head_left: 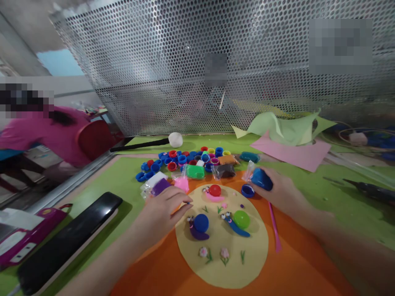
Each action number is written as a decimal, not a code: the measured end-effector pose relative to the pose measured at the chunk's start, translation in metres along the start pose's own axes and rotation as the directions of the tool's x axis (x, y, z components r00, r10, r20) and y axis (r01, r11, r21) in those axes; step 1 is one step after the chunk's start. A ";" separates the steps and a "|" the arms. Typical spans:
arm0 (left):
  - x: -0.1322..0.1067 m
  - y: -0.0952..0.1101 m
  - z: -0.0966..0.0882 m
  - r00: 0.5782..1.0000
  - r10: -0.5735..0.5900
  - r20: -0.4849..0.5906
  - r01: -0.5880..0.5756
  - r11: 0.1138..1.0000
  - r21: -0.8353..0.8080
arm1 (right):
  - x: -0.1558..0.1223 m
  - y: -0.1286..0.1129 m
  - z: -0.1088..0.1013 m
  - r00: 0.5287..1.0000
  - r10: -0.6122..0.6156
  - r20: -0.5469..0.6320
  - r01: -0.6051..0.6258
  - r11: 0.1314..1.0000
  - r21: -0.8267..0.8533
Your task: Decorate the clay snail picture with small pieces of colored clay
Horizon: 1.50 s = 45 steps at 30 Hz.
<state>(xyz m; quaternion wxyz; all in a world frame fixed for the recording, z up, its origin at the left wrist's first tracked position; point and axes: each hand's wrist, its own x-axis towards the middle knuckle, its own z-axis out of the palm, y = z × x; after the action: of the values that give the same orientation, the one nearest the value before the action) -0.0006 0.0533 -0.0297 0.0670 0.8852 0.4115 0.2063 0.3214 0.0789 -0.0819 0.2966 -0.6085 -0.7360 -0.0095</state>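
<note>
My left hand [165, 209] rests at the left edge of a yellow paper circle [222, 263], fingers pinched on a tiny blue bit I can barely make out. On the circle sit three clay snails with bottle-cap shells: a pink one with a red cap [214, 192], a purple one with a blue cap [199, 226], a blue one with a green cap [237, 222]. My right hand [277, 189] is closed round a lump of blue clay [261, 179] in clear wrap, beside a loose blue cap [247, 190]. The circle lies on orange paper [293, 267].
Several blue, red and other caps [182, 158] and clay packets [195, 171] lie behind the circle. A pink tool [274, 228] lies on the right. A black case [68, 238] is on the left, green and pink paper sheets [290, 135] and a perforated metal screen [216, 61] behind. A person in pink [52, 131] is at far left.
</note>
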 end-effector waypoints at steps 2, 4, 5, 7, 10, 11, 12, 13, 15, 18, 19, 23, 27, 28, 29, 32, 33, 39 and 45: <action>0.000 0.003 0.001 1.000 -0.004 -0.019 0.004 1.000 -0.028 | 0.000 -0.007 -0.005 0.997 -0.076 -0.013 0.076 0.997 -0.019; 0.000 0.006 0.003 0.999 -0.006 -0.045 0.003 0.998 -0.057 | -0.001 -0.017 -0.011 0.984 -0.175 -0.018 0.175 0.984 -0.033; 0.000 0.007 0.004 0.998 -0.004 -0.061 0.000 0.997 -0.073 | -0.001 -0.023 -0.014 0.973 -0.229 -0.021 0.228 0.973 -0.038; 0.000 0.012 0.005 0.994 0.008 -0.108 -0.020 0.993 -0.113 | -0.003 -0.037 -0.021 0.941 -0.337 -0.038 0.336 0.941 -0.044; -0.001 0.026 0.005 0.975 0.059 -0.213 -0.101 0.976 -0.191 | -0.008 -0.060 -0.029 0.876 -0.476 -0.085 0.473 0.880 -0.045; -0.001 0.031 0.005 0.966 0.083 -0.246 -0.138 0.967 -0.216 | -0.010 -0.067 -0.031 0.852 -0.514 -0.098 0.513 0.857 -0.042; -0.002 0.038 0.005 0.957 0.103 -0.272 -0.171 0.956 -0.239 | -0.013 -0.073 -0.034 0.828 -0.550 -0.107 0.550 0.834 -0.036; -0.002 0.044 0.005 0.949 0.118 -0.291 -0.197 0.946 -0.258 | -0.016 -0.079 -0.036 0.804 -0.584 -0.109 0.585 0.811 -0.029; -0.003 0.054 0.005 0.944 0.126 -0.306 -0.218 0.933 -0.286 | -0.021 -0.087 -0.040 0.758 -0.644 -0.103 0.647 0.763 -0.010; -0.006 0.064 0.003 0.937 0.120 -0.329 -0.226 0.925 -0.305 | -0.028 -0.092 -0.044 0.717 -0.692 -0.082 0.695 0.719 0.006; -0.007 0.065 0.003 0.933 0.128 -0.338 -0.237 0.922 -0.306 | -0.029 -0.093 -0.044 0.713 -0.697 -0.077 0.699 0.715 0.006; -0.010 0.067 0.003 0.922 0.171 -0.348 -0.279 0.915 -0.291 | -0.031 -0.097 -0.046 0.695 -0.714 -0.085 0.715 0.699 -0.013; -0.009 0.066 0.005 0.934 0.166 -0.318 -0.260 0.923 -0.282 | -0.031 -0.101 -0.048 0.681 -0.727 -0.091 0.727 0.686 -0.040; -0.009 0.066 0.005 0.940 0.157 -0.303 -0.248 0.924 -0.289 | -0.031 -0.102 -0.048 0.676 -0.731 -0.093 0.731 0.682 -0.040; -0.009 0.066 0.006 0.946 0.146 -0.290 -0.235 0.924 -0.301 | -0.031 -0.102 -0.047 0.673 -0.734 -0.095 0.734 0.678 -0.041; -0.009 0.065 0.008 0.958 0.118 -0.261 -0.207 0.915 -0.348 | -0.032 -0.101 -0.045 0.669 -0.736 -0.098 0.735 0.676 -0.059; -0.009 0.066 0.009 0.960 0.112 -0.257 -0.203 0.909 -0.363 | -0.033 -0.101 -0.044 0.671 -0.735 -0.095 0.732 0.678 -0.065; -0.010 0.068 0.014 0.965 0.066 -0.255 -0.174 0.888 -0.426 | -0.034 -0.100 -0.040 0.668 -0.738 -0.098 0.735 0.674 -0.071; -0.011 0.068 0.019 0.968 0.056 -0.245 -0.164 0.881 -0.445 | -0.033 -0.102 -0.042 0.660 -0.742 -0.120 0.737 0.670 -0.089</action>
<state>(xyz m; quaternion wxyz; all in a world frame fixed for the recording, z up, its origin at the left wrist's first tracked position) 0.0486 0.0015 -0.0311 0.2165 0.8368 0.3044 0.4004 0.2501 0.0078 -0.0269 0.3100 -0.2596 -0.8956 -0.1854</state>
